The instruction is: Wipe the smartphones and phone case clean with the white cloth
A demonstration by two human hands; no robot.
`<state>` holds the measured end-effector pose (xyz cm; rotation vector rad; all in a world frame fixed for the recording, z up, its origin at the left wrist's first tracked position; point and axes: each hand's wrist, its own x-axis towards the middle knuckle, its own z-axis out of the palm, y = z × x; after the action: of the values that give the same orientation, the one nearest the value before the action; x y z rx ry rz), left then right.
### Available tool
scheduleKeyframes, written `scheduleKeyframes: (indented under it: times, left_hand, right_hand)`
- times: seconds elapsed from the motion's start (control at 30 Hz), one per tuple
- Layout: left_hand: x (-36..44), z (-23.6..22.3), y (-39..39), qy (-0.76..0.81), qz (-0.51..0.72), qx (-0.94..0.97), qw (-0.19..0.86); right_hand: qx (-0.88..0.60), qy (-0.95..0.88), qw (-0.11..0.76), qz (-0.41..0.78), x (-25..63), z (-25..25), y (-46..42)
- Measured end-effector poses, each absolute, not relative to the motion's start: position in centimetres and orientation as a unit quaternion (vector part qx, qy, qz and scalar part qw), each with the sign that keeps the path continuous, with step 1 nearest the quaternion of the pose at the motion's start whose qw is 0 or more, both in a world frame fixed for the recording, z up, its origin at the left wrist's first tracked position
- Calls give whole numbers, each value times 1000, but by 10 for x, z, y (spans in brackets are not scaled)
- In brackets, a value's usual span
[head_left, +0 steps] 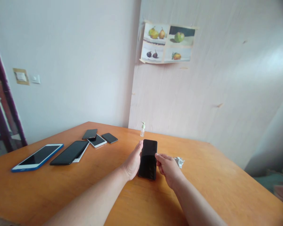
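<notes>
A black phone [148,158] with a dark screen lies flat on the wooden table [217,188] in front of me. My left hand [132,161] rests along its left edge, fingers stretched forward and touching the side. My right hand [168,167] touches the phone's right edge with curled fingers. Neither hand lifts the phone. Just right of my right hand lies a crumpled white wipe [179,161]. A small clear pump bottle [142,129] stands beyond the phone near the wall.
At the left lie a blue-cased tablet [37,157], a black tablet [69,152] stacked on a white one, and three phones [97,137]. A fruit poster [167,43] hangs on the wall. A door [1,103] stands at far left.
</notes>
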<state>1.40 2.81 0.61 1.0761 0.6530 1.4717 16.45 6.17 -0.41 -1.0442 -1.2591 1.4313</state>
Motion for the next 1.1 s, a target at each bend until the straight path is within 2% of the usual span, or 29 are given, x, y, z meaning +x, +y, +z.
scheduleKeyframes:
  times: [0.27,0.6,0.67,0.83,1.1]
  left_hand:
    - [12,12,25,302,585,455,600]
    - [12,-1,27,343,534,488,599]
    - [12,-4,30,367,550,495,563]
    - [6,-9,37,539,556,499,388]
    - [-34,-5,46,699,501,461,221]
  right_hand:
    - [-428,-467,514,579,169,2,64]
    - [-409,-404,567,590,173,4,70]
    - [-398,-394,584,588,173,6,69]
    - [-391,-352,622,581,177,11,70]
    - [-430,-382,581,576,181,1,74]
